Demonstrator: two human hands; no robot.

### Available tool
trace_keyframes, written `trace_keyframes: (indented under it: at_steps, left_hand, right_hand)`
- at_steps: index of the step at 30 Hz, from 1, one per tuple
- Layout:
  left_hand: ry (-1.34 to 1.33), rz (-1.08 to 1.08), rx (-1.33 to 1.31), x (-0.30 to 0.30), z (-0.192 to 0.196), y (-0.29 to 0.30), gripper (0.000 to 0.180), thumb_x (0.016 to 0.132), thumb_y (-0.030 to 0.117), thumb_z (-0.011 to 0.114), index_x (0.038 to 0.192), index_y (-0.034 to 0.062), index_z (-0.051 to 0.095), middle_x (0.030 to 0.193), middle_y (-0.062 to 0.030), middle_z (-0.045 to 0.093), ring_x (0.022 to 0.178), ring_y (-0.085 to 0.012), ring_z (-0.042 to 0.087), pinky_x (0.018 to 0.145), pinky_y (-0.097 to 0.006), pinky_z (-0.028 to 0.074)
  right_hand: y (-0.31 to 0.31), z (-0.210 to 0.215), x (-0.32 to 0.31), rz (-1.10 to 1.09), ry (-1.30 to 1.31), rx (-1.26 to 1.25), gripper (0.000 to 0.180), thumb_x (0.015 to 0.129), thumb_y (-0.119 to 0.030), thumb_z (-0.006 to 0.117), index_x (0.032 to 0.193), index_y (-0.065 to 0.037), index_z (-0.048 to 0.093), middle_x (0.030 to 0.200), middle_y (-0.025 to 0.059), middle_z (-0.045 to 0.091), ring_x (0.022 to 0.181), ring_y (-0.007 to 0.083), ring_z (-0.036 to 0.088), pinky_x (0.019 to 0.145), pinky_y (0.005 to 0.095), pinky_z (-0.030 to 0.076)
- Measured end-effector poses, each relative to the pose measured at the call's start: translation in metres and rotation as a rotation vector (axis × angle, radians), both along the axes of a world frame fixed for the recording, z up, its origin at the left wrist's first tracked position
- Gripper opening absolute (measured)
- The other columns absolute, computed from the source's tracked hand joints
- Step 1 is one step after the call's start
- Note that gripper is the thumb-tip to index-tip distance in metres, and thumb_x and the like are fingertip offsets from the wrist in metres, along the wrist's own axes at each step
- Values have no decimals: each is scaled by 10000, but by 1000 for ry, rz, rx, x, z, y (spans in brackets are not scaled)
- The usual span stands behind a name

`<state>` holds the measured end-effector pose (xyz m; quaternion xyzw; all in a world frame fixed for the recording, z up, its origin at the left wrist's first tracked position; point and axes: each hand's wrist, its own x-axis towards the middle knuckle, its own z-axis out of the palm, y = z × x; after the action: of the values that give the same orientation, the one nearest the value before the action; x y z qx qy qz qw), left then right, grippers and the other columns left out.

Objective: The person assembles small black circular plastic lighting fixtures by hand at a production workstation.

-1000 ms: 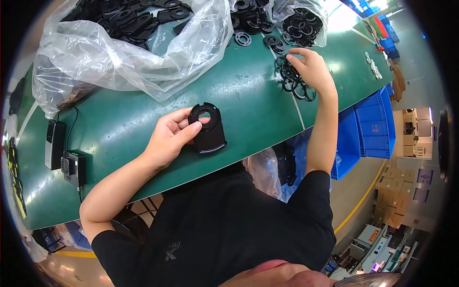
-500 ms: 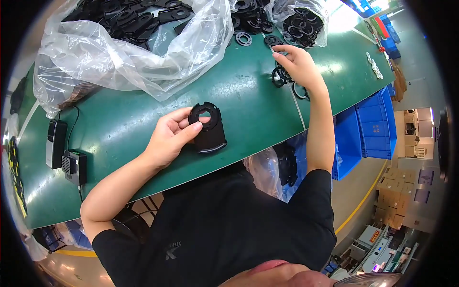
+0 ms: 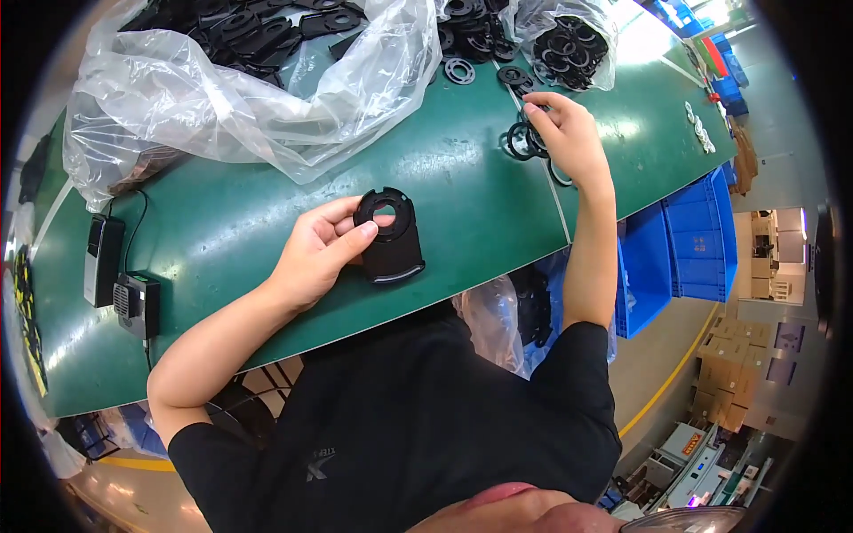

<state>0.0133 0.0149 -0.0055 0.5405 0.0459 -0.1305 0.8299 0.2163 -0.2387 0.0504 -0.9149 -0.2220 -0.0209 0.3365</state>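
Note:
My left hand [image 3: 322, 251] holds a flat black plastic plate [image 3: 391, 240] with a round hole, resting on the green table [image 3: 222, 240] near its front edge. My right hand [image 3: 569, 138] reaches to the far right of the table and pinches a thin black ring [image 3: 522, 140] among a few loose rings lying there. Both forearms come in from below.
A large clear plastic bag [image 3: 240, 98] of black plates lies at the back left. A smaller bag [image 3: 569, 40] of black rings sits at the back right. Two small black devices [image 3: 102, 258] with a cable lie at the left. Blue bins [image 3: 684, 240] stand beside the table.
My right hand has drawn back along the table toward me and to the left, taking a ring with it. The left hand and the plate have stayed put.

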Motion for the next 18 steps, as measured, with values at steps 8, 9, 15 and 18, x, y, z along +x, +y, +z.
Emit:
trace_keyframes:
  at_steps: [8,9,15,18]
  left_hand:
    - [72,55,-61,1,-2,-3,330,913,189,516,1187,5,501,1051,-51,625,866,-84,595,708,-221,481]
    - [77,62,-60,1,-2,-2,330,913,189,516,1187,5,501,1051,-51,625,866,-84,595,708,-221,481]
    - [52,110,-80,-1,0,-5,322,918,192,508,1185,14,492,1030,-51,636,840,-83,601,684,-212,477]
    - [57,134,-89,-1,-1,-6,310,919,191,505,1170,11,480,1034,-77,633,852,-103,611,703,-233,497]
  right_hand:
    - [52,-47,-73,368,-585,-347,129,782,-142,591,880,-69,551,623,56,540,561,232,582,516,344,471]
    - [56,-47,-81,399,-619,-329,172,759,-174,631,886,-83,561,639,39,526,585,214,579,530,340,467]
    - [51,-27,-93,445,-293,-139,385,663,-233,746,969,-54,595,786,76,558,657,253,586,590,326,476]
    - [43,-19,-85,365,-150,-47,413,649,-197,769,986,-18,609,907,118,582,784,277,578,640,327,484]
